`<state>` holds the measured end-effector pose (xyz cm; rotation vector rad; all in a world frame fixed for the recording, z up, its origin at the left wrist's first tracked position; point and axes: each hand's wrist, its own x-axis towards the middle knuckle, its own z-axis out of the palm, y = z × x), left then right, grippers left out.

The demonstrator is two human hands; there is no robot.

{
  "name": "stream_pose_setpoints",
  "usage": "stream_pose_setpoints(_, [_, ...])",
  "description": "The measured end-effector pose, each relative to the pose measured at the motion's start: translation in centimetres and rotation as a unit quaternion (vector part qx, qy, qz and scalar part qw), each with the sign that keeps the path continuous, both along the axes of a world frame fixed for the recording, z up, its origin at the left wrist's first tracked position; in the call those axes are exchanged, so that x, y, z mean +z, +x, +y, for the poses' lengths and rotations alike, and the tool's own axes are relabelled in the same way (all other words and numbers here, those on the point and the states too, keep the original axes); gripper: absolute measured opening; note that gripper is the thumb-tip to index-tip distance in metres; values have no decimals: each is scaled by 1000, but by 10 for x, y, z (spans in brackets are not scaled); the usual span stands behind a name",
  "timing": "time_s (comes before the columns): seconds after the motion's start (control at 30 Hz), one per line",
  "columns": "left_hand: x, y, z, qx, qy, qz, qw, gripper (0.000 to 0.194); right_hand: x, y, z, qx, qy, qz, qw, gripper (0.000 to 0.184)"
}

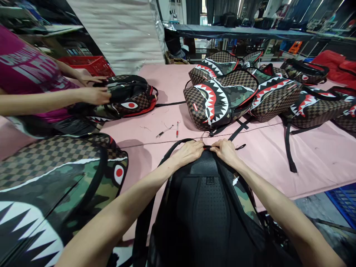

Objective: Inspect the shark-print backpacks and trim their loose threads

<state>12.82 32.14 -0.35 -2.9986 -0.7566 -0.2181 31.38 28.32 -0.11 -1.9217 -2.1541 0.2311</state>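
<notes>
A backpack with a black padded back panel and camouflage sides lies right in front of me, its back facing up. Its far end rests on the pink table. My left hand pinches the edge at that far end, fingers closed on it. Close beside it, my right hand grips the same edge, thumb and fingers pressed together. A short dark strip with a bit of orange shows between the two hands. Exactly which layer the fingertips hold is hidden.
Several shark-mouth backpacks are heaped at the far right of the pink table. Another large backpack lies close on my left. Two pens and thread scraps lie ahead. A co-worker handles a backpack at far left.
</notes>
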Motion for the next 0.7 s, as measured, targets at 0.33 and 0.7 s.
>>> stream_pose_setpoints(0.33, [-22,-7,4,95,-151,-218,959,18,1,-2,0,17,-6,-8,1000,21])
stream_pose_setpoints(0.7, [4,-4,3,-21,-18,30,999,26,-3,-1,0,16,3,-1,1000,24])
